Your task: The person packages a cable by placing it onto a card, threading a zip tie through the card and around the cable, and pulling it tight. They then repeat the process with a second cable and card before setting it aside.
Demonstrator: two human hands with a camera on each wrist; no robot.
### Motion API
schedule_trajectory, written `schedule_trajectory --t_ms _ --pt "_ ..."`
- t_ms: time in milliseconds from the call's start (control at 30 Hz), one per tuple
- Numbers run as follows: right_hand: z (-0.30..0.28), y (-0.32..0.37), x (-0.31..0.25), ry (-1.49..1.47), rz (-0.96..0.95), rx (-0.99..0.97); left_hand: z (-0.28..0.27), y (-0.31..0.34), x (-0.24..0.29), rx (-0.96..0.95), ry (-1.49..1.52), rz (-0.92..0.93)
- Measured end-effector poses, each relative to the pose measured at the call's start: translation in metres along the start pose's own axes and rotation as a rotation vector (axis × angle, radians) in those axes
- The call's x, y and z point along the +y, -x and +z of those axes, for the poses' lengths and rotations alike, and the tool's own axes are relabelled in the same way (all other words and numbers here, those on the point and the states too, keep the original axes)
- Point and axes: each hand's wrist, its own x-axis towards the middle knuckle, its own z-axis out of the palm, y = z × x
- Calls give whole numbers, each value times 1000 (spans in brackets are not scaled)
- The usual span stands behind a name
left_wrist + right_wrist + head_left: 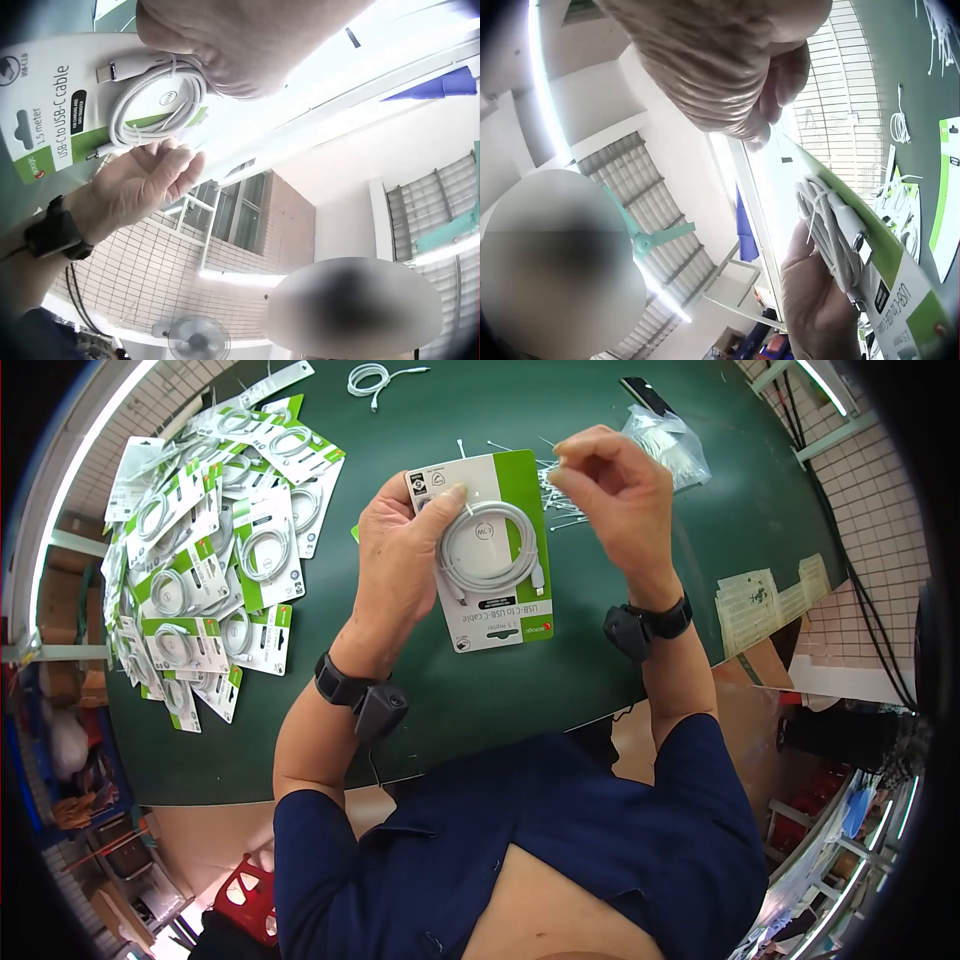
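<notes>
My left hand [395, 540] grips a white and green card [520, 470] by its side edge, thumb on the front. A coiled white USB-C cable [490, 545] is fastened to the card, its printing upside down in the head view. Near my left thumb, a short white tie [468, 509] shows at the top of the coil. My right hand [630, 500] is raised just right of the card, thumb and index fingertips close together. I cannot tell whether a thin tie is between them. In the left wrist view, the right fingers [180, 169] overlap the coil's edge.
Many carded cables [265, 555] are heaped on the left of the green table [480, 710]. Loose white ties [572, 520] lie behind the right hand, beside a clear plastic bag [680, 445] and a dark flat object [646, 396]. A loose cable [370, 378] lies at the far edge.
</notes>
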Motion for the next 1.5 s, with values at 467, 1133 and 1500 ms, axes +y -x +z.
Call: schedule_trajectory --t_ms 467,1133,1500 --pt "24 2 5 732 -529 -288 -8 -15 -27 -2 44 -43" --pt "45 10 7 655 -671 0 -4 0 -6 -63 16 53" --pt "46 28 3 427 -649 -161 -3 6 -5 -50 55 0"
